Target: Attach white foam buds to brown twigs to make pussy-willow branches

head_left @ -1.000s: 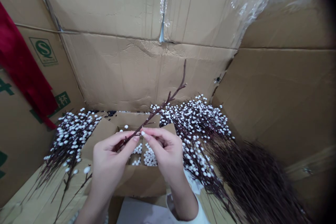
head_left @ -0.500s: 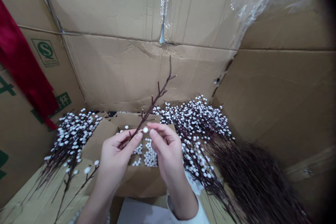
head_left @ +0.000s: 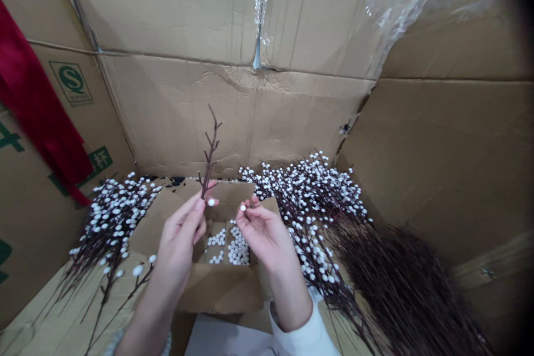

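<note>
A brown twig has swung leftward to near upright, and the right hand has drawn away from it. The left hand pinches the twig above the left side of a cardboard box, a white ball beside its fingertips. Near the box's right edge, the right pinches a second ball. Loose beads crowd the box's near right corner.

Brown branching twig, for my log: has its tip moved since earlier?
Yes, the twig has swung leftward, its tip passing the seam in the tan cardboard wall.
</note>
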